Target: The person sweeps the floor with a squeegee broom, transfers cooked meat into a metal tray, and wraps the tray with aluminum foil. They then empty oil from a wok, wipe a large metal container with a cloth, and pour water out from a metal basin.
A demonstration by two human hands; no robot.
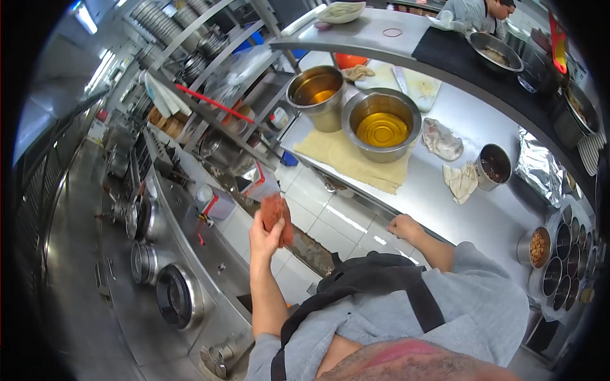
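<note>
My left hand (262, 236) is raised over the floor gap between the stove line and the steel worktable, its fingers wrapped round a folded reddish-brown cloth (277, 217). My right hand (405, 227) is closed in a fist beside the worktable's front edge, and nothing shows in it. On the steel worktable (406, 190), a deep pot (298, 101) and a wide metal bowl (410, 120), both with golden liquid in them, stand on a yellow cloth (346, 166).
White cloths (460, 181) lie near a small pot of dark contents (495, 166). At the right are foil (540, 162) and round containers (551, 276). Pans (181, 295) sit on the stove line at left. Another person (473, 13) is behind the upper shelf (372, 39).
</note>
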